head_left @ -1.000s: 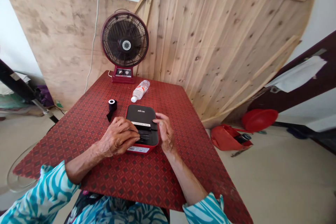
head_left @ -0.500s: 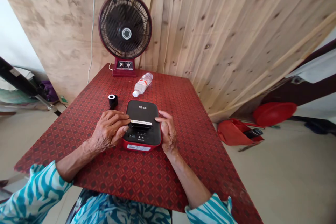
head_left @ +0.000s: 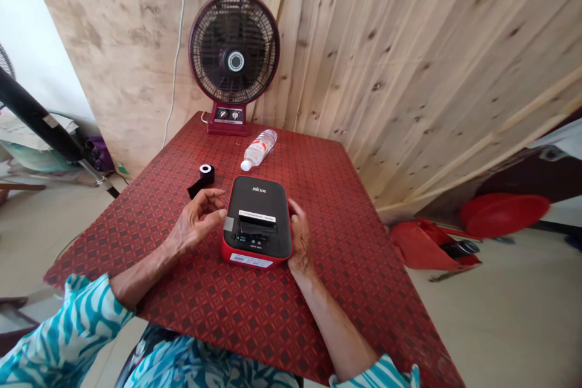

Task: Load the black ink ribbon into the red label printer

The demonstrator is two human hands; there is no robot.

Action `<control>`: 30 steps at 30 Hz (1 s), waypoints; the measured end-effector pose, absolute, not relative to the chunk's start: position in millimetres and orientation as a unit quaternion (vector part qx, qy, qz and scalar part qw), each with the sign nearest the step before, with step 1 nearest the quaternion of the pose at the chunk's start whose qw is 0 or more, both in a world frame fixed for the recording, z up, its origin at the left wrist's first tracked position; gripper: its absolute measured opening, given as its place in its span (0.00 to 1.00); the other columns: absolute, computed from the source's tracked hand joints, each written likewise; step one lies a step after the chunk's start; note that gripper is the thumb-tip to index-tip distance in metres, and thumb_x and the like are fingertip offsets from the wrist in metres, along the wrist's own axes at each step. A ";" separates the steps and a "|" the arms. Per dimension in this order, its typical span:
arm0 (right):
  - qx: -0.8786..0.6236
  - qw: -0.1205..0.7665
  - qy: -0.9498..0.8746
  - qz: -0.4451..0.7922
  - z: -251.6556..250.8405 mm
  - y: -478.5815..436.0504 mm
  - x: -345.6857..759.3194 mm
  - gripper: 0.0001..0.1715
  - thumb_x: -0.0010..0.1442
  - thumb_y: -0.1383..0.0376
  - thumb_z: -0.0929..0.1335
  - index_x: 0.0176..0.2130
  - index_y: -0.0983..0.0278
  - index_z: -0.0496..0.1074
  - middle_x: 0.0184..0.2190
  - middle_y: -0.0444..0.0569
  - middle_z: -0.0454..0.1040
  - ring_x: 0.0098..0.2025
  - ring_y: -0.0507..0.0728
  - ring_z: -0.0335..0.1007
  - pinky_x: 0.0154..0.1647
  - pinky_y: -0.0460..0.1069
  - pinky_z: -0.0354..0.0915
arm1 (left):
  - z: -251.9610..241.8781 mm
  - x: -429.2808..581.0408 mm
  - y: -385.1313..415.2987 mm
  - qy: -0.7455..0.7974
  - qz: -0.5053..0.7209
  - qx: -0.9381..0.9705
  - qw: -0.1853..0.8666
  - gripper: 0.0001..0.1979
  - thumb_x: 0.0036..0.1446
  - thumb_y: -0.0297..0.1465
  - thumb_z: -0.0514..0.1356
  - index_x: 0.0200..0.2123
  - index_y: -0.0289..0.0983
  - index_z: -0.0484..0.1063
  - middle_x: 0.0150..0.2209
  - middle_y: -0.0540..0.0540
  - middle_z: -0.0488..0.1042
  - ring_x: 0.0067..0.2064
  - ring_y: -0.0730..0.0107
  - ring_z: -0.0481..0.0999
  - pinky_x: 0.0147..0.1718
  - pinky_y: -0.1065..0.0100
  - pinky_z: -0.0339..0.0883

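Observation:
A black-topped label printer [head_left: 259,203] with a red lower body lies on the table in front of me. A white strip label crosses its top just above a dark slot. My left hand [head_left: 196,219] is at its left edge, fingers apart and thumb pointing at a small grey patch on the rim; whether the thumb touches is unclear. My right hand [head_left: 301,241] grips the printer's right side, its fingertips partly hidden behind the edge. Beyond my left hand stands a black ribbon roll [head_left: 207,175] with a white core and a loose tail.
A clear plastic bottle [head_left: 259,150] lies on its side behind the printer. At the back of the patterned red table [head_left: 182,291] a dark red fan [head_left: 235,60] stands by the wooden wall. Red bags [head_left: 413,244] and a red basin [head_left: 502,214] are off to the right.
My left hand has lifted off the printer's top and drawn back to its left edge. My right thumb has left the top and the hand sits lower along the side. The view has shifted slightly left.

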State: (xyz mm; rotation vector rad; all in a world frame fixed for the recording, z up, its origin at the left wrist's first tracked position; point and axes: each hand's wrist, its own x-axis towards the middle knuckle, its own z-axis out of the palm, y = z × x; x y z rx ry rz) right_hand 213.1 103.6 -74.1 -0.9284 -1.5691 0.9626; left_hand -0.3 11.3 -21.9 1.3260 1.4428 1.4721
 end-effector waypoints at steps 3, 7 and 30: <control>-0.389 0.508 -0.644 0.419 -74.5 106.2 213.0 0.28 0.63 0.48 0.57 0.52 0.61 0.68 0.52 0.53 0.72 0.54 0.60 0.67 0.56 0.58 0.61 | -18.4 -3.1 14.6 0.527 0.549 0.472 0.444 0.25 0.51 0.39 0.63 0.50 0.36 0.63 0.30 0.51 0.68 0.31 0.70 0.69 0.32 0.68 0.63; -0.396 0.498 -0.636 0.436 -73.5 107.3 213.3 0.29 0.62 0.47 0.57 0.51 0.61 0.68 0.51 0.53 0.72 0.53 0.60 0.67 0.55 0.58 0.61 | -13.5 -6.0 14.7 0.510 0.525 0.467 0.496 0.28 0.48 0.38 0.64 0.51 0.36 0.62 0.29 0.52 0.68 0.31 0.71 0.69 0.31 0.68 0.60; -0.420 0.484 -0.635 0.430 -78.4 110.0 210.8 0.27 0.63 0.49 0.57 0.50 0.61 0.69 0.51 0.53 0.73 0.54 0.60 0.67 0.56 0.59 0.61 | -23.8 1.5 15.7 0.499 0.565 0.362 0.549 0.33 0.44 0.32 0.64 0.55 0.36 0.62 0.26 0.55 0.67 0.25 0.76 0.66 0.27 0.71 0.58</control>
